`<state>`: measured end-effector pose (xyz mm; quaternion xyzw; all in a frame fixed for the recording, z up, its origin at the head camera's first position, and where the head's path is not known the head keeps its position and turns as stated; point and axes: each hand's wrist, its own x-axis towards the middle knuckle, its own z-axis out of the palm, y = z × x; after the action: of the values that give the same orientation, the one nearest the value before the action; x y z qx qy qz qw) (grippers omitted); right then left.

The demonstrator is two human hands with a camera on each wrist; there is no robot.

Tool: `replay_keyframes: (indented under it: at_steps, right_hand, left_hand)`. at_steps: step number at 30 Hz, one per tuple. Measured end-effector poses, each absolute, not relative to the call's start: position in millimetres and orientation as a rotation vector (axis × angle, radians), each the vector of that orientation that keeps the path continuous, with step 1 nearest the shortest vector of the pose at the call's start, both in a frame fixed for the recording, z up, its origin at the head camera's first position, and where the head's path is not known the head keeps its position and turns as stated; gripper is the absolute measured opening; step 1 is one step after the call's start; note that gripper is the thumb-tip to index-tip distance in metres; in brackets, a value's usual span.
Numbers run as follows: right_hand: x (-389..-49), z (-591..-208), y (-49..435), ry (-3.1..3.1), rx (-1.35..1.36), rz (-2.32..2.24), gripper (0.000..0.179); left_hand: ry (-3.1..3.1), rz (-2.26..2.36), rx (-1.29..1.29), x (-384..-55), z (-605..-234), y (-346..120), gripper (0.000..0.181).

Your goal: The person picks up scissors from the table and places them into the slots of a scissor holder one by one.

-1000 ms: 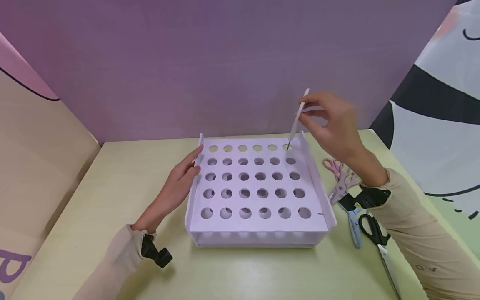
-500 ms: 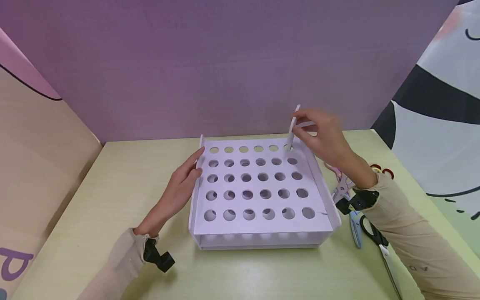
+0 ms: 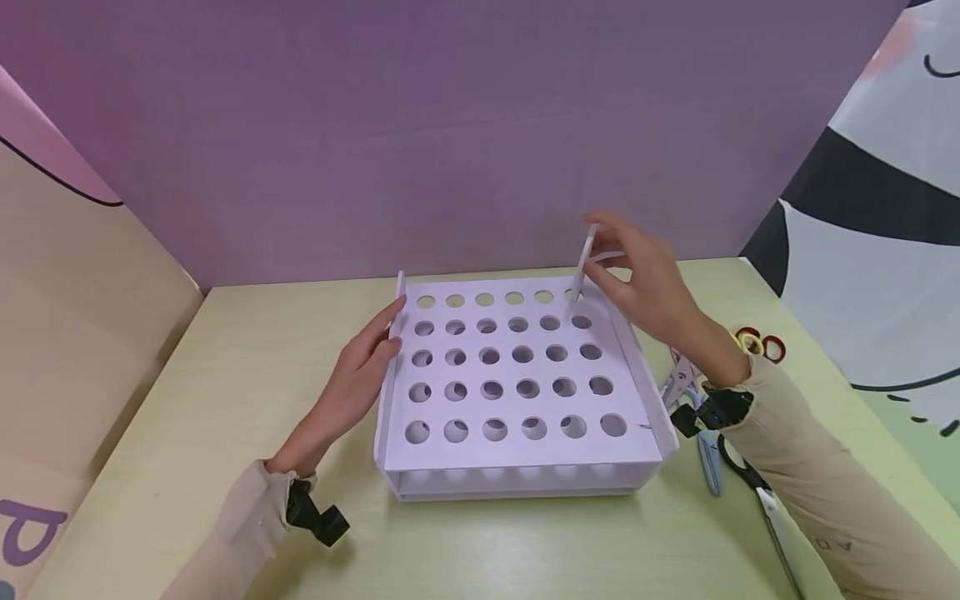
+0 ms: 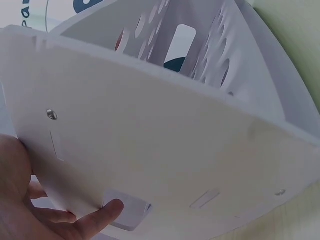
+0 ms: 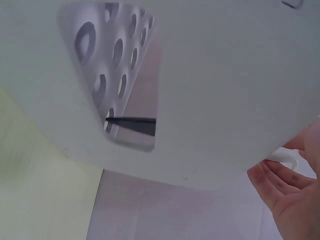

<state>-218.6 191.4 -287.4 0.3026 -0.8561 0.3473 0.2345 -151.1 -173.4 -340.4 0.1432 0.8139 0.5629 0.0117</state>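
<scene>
A white rack with rows of round holes stands on the table. My left hand holds its left side panel, with one fingertip at the slot in that panel in the left wrist view. My right hand holds a pair of white-handled scissors upright, blades down, in the far-right hole. In the right wrist view the dark blade tip shows through the slot of the right side panel, below the top sheet. The handles are mostly hidden by the fingers.
To the right of the rack lie several scissors: a black-handled pair, a blue pair, a pink pair partly behind the right wrist, and red and yellow handles. A purple wall stands behind the table.
My right hand has moved down and slightly left, lowering the scissors into the far-right hole. The left hand stays on the rack's side panel.
</scene>
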Motion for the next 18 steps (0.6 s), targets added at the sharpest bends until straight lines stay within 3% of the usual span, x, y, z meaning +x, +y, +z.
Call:
replay_keyframes:
  at_steps: [6, 18]
  right_hand:
    - [-211.1, -288.9, 201.7, -2.354, 0.778, 0.899, 0.073]
    - [-206.7, -299.4, 248.5, -2.372, 0.568, 0.864, 0.062]
  left_hand:
    - [2.530, 1.771, 0.427, -150.2, -339.9, -174.0, 0.053]
    - [2.500, 1.812, 0.431, -150.7, -342.2, -174.2, 0.053]
